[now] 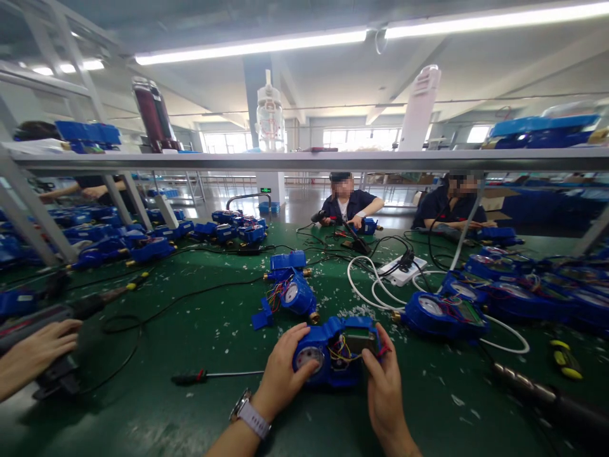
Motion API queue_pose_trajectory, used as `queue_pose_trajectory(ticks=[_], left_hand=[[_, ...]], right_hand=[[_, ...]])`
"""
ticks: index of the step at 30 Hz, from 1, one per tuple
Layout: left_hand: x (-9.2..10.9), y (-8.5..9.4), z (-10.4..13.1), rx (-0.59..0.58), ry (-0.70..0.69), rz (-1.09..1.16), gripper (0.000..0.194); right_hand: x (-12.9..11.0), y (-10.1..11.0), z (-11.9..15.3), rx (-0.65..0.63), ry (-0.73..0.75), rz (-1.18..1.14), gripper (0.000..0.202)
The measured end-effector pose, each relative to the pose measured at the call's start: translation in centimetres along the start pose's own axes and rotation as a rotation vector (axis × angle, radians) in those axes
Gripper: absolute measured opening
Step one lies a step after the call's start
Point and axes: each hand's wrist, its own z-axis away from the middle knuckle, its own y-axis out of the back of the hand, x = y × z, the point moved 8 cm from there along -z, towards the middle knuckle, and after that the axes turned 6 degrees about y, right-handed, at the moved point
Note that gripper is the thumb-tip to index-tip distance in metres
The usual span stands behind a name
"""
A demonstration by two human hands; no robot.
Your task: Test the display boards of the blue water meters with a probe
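Observation:
A blue meter (333, 383) with a round dial on its left and an open compartment of coloured wires on its right lies at the front centre of the green table. My left hand (288, 368), with a watch on its wrist, is wrapped round the dial end, thumb over the dial. Around the compartment end, my right hand (382, 374) grips the meter, its thumb at the grey part inside. A screwdriver (190, 378) lies left of my left hand. Just behind the held meter is another blue meter (295, 293) with loose wires.
At the left, another person's hand (40, 355) rests by a power tool (52, 317). More blue meters (445, 314) and a power strip (403, 270) are on the right. A shelf (304, 161) spans above; two people sit across the table (200, 317).

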Motion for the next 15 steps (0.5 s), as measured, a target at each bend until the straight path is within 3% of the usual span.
queue_pose_trajectory(ticks=[8,15], left_hand=[[-0.5,0.4,-0.7,0.066,0.023,0.038,0.043],[-1.0,1.0,-0.9,0.134,0.058,0.009,0.038]], right_hand=[[1.3,1.7,-0.4,0.123,-0.257,-0.158,0.070],[2.0,1.3,-0.3,0.148,-0.404,-0.275,0.061]])
